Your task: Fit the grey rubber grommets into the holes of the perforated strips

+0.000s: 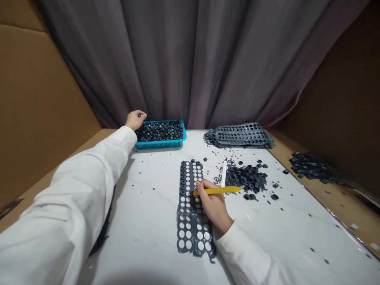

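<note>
A grey curtain hangs between brown cardboard walls.

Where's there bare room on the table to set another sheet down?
Most room: the white tabletop between the left sleeve and the perforated sheet. A second patch lies right of the right hand, below the loose pile of dark pieces, with stray bits. Crowded: that pile, and the far edge with the blue basket and stacked sheets.
</note>
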`<state>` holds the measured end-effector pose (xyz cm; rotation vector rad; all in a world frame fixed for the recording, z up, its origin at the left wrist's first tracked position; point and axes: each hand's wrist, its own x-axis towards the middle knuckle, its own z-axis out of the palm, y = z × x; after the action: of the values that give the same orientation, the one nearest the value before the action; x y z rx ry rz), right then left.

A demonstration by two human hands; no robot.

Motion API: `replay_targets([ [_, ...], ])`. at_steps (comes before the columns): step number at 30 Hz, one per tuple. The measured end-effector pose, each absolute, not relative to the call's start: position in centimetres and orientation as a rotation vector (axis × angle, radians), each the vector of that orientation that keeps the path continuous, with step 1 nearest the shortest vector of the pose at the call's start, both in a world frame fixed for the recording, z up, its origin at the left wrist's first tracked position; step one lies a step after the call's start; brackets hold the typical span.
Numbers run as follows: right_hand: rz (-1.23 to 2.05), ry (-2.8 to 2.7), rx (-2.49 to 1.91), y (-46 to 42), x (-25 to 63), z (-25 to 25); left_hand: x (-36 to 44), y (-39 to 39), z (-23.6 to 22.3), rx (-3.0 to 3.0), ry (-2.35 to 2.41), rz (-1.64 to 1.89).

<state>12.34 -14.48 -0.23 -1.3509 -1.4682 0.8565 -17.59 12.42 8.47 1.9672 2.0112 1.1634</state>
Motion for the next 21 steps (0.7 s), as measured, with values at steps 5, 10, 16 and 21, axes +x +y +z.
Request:
replay_targets([
  [5, 0.817, -1.484, -1.363, -14.3, 12.4, -0.4, -15.2, 14.8, 7.8, 2.098, 1.882, 1.01],
  [10, 0.848, -1.469, -1.362, -13.9, 12.8, -0.5, -15.5, 15.1, 7.7, 2.095, 1.853, 0.895],
  [16, 0.862, -1.44, -1.354, -13.7, 13.0, -0.4, -16.0, 14.4, 9.0, 2.044, 1.895, 0.841],
  [21, 0.849, -1.425, -1.305, -13.6, 12.8, -0.2, -15.0, 10.2, 10.2, 1.919, 1.887, 0.951],
])
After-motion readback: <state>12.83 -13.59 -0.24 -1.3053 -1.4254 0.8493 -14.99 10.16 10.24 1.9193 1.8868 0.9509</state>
